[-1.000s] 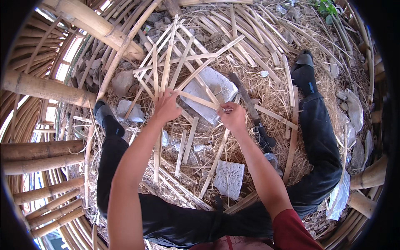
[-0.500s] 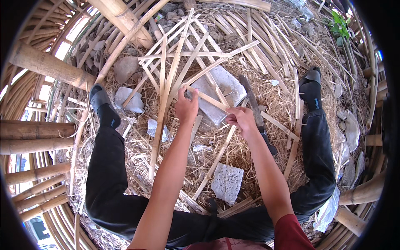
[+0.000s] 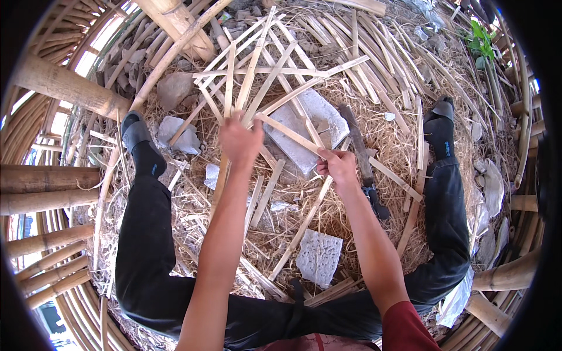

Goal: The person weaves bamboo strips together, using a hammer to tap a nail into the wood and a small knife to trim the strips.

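Note:
My right hand (image 3: 338,166) pinches the near end of a short flat bamboo strip (image 3: 288,134), which slants up and left over a grey stone slab (image 3: 316,114). My left hand (image 3: 241,140) is smeared by motion. It lies over a long bamboo strip (image 3: 250,73) that belongs to a loose lattice of crossed strips, and its fingers are hard to make out. Just right of the slab rests a dark-bladed knife (image 3: 356,140), its handle toward me.
Straw covers the ground between my outstretched legs. A pitted pale block (image 3: 319,258) sits close to me. Many split bamboo strips (image 3: 374,58) lie at the far right. Stones (image 3: 178,136) are by my left foot, with thick bamboo poles (image 3: 70,88) beyond.
My left hand has left the short strip's far end and moved left onto the long strips. My right hand still holds the short strip in nearly the same place.

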Demonstrator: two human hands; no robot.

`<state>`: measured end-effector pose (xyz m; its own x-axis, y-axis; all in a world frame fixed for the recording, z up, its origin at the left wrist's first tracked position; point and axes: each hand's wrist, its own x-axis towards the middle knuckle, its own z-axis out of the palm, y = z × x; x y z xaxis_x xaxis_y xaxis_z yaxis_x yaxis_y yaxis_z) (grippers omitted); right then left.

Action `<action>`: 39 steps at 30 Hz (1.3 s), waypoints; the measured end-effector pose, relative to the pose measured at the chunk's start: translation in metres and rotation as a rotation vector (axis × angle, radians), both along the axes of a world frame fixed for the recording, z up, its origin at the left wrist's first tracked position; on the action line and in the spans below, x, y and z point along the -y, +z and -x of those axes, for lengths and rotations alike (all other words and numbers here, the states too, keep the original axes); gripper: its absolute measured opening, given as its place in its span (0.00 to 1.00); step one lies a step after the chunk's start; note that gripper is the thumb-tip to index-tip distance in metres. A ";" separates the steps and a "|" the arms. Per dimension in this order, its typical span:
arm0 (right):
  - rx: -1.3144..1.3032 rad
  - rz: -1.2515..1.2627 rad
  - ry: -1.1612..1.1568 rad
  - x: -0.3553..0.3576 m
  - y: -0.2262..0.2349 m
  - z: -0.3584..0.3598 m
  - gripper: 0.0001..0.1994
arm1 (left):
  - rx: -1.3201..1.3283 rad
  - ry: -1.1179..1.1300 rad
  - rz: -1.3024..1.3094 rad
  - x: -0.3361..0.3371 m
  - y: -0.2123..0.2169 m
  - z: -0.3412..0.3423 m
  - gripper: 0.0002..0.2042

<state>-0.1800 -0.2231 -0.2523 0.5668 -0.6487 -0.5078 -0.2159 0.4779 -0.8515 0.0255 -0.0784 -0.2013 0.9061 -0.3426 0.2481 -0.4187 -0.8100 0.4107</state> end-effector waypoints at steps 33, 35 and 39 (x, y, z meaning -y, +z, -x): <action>-0.124 0.056 -0.170 0.002 -0.011 0.171 0.14 | -0.589 0.061 0.009 0.035 0.009 0.097 0.44; -0.147 0.080 -0.150 0.004 -0.008 0.167 0.14 | -0.582 0.078 -0.013 0.034 0.001 0.094 0.45; -0.156 0.098 -0.144 0.013 -0.013 0.168 0.14 | -0.633 0.120 0.045 0.034 -0.011 0.095 0.44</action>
<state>-0.3476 -0.2360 -0.2651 0.3844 -0.7677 -0.5127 -0.2843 0.4300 -0.8569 -0.0696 -0.1125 -0.2118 0.9131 -0.2317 -0.3354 0.0079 -0.8125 0.5828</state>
